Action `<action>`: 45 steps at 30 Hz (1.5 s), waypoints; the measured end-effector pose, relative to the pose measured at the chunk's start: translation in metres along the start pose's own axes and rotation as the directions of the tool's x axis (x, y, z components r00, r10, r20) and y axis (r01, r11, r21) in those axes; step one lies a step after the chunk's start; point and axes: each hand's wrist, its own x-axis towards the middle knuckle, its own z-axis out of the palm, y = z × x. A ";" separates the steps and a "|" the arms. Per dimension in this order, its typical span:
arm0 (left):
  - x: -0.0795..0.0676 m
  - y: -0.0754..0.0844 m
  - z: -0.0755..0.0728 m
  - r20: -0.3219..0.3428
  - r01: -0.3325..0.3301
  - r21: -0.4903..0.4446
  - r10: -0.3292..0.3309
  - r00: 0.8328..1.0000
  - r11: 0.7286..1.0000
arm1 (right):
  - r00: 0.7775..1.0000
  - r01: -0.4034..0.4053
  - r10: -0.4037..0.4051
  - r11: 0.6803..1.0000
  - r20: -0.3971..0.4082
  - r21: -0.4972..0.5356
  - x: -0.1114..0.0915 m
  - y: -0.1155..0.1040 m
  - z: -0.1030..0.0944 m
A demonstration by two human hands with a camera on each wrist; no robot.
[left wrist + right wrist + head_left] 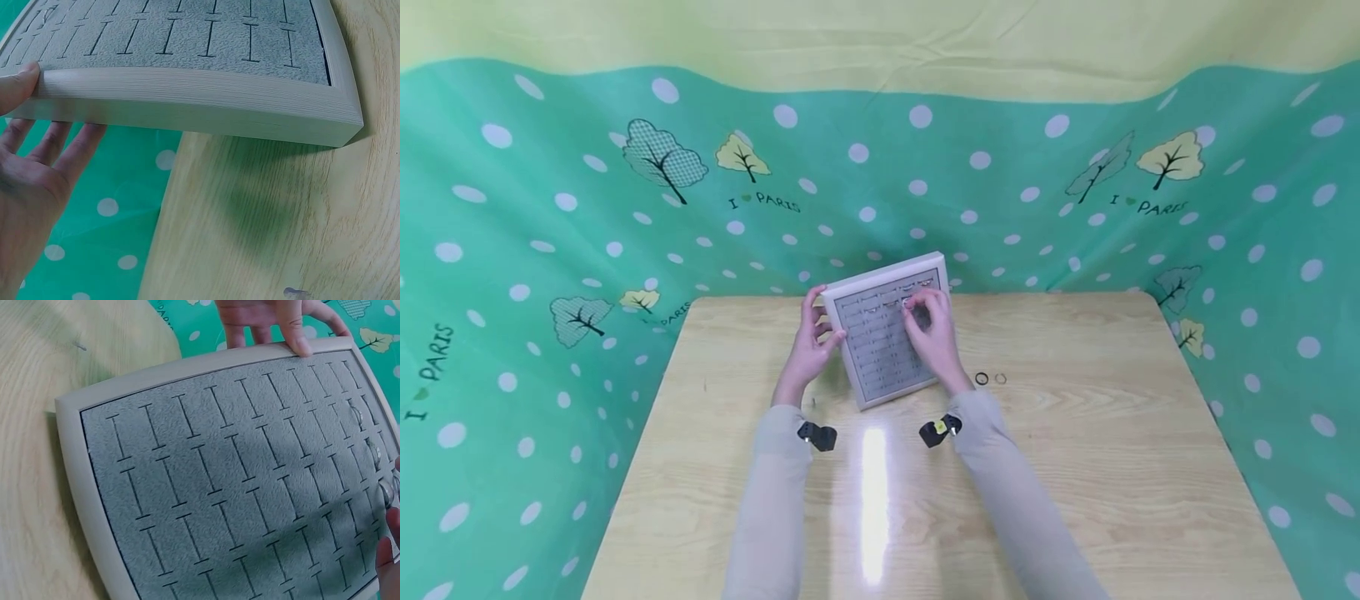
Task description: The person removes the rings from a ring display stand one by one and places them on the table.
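Note:
A ring display tray (898, 395) with a pale frame and grey slotted felt is propped at a slant near the table's back edge. My left hand (810, 343) grips its left side, thumb on the front of the frame and fingers behind, as the left wrist view also shows. At the upper rows, my right hand (935, 337) pinches a small ring with thumb and forefinger against the felt; the fingertips partly hide it. Several silvery rings sit in slots close by, among them one ring (373, 454) in the right wrist view. The lower slots hold none.
To the right of the tray, a black ring (977, 379) and a thin silvery ring (996, 380) lie on the wooden table (1112, 467). A green dotted curtain (917, 217) hangs right behind the tray and along both sides. Each wrist wears a small black camera.

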 end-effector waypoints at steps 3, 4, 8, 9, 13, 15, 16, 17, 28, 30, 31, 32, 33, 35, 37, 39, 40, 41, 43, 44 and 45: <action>-0.004 0.011 0.001 0.006 0.001 0.002 -0.001 1.000 1.000 | 1.000 0.002 -0.002 1.000 -0.010 0.020 -0.004 -0.017 -0.005; -0.006 0.016 0.002 0.008 0.003 0.002 -0.004 1.000 1.000 | 1.000 0.005 -0.005 1.000 -0.011 0.025 -0.005 -0.022 -0.007; -0.007 0.022 0.003 0.006 0.002 0.005 -0.002 1.000 1.000 | 1.000 -0.017 0.018 0.999 -0.010 0.046 -0.009 -0.015 -0.009; -0.007 0.022 0.004 0.007 0.003 0.003 -0.003 1.000 1.000 | 1.000 -0.025 0.025 0.999 -0.010 0.046 -0.011 -0.008 -0.009; -0.007 0.023 0.004 0.011 0.002 0.010 -0.002 1.000 1.000 | 0.998 -0.069 0.070 0.996 -0.010 0.052 -0.017 0.014 -0.009; -0.007 0.024 0.004 0.008 0.003 0.015 -0.003 1.000 1.000 | 0.996 -0.089 0.089 0.995 -0.002 0.049 -0.020 0.018 -0.012; -0.007 0.024 0.004 0.006 0.004 0.018 -0.004 1.000 1.000 | 0.995 -0.097 0.097 0.994 0.002 0.052 -0.021 0.019 -0.013; -0.007 0.024 0.004 0.004 0.009 0.019 -0.009 1.000 1.000 | 0.995 -0.100 0.100 0.994 0.003 0.047 -0.022 0.020 -0.015; -0.006 0.022 0.004 -0.001 0.037 0.010 -0.037 0.999 0.999 | 0.988 -0.153 0.153 0.988 0.001 0.006 -0.041 0.038 -0.034; -0.006 0.021 0.004 0.001 0.030 0.011 -0.030 1.000 0.999 | 0.984 -0.179 0.179 0.984 0.005 -0.004 -0.048 0.043 -0.037; -0.006 0.021 0.004 0.002 0.028 0.012 -0.028 1.000 1.000 | 0.981 -0.193 0.194 0.981 0.011 -0.006 -0.052 0.045 -0.039; -0.006 0.021 0.004 0.002 0.025 0.012 -0.025 1.000 1.000 | 0.978 -0.209 0.209 0.978 0.016 -0.014 -0.055 0.047 -0.040; -0.005 0.021 0.004 0.003 0.023 0.013 -0.023 1.000 1.000 | 0.975 -0.221 0.221 0.975 0.022 -0.021 -0.058 0.050 -0.042; -0.005 0.021 0.004 0.002 0.024 0.017 -0.024 1.000 1.000 | 0.971 -0.237 0.238 0.971 0.028 -0.033 -0.064 0.056 -0.044; -0.005 0.021 0.004 0.001 0.028 0.017 -0.028 1.000 0.999 | 0.965 -0.259 0.261 0.965 0.031 -0.037 -0.070 0.059 -0.046; -0.005 0.021 0.004 0.000 0.035 0.015 -0.035 0.999 0.999 | 0.958 -0.283 0.284 0.958 0.030 -0.046 -0.075 0.063 -0.048; -0.005 0.020 0.004 0.000 0.037 0.013 -0.037 0.999 0.999 | 0.954 -0.297 0.298 0.954 0.029 -0.050 -0.078 0.065 -0.049; -0.005 0.020 0.004 0.000 0.038 0.011 -0.038 0.999 0.999 | 0.950 -0.308 0.310 0.950 0.030 -0.056 -0.080 0.067 -0.050; -0.006 0.021 0.004 -0.001 0.041 0.010 -0.041 0.999 0.999 | 0.944 -0.327 0.329 0.943 0.029 -0.059 -0.085 0.070 -0.052; -0.006 0.021 0.005 -0.001 0.040 0.010 -0.040 0.999 0.999 | 0.942 -0.334 0.336 0.941 0.028 -0.059 -0.088 0.072 -0.053; -0.006 0.022 0.005 0.000 0.036 0.009 -0.036 0.999 0.999 | 0.940 -0.339 0.341 0.939 0.025 -0.058 -0.090 0.074 -0.054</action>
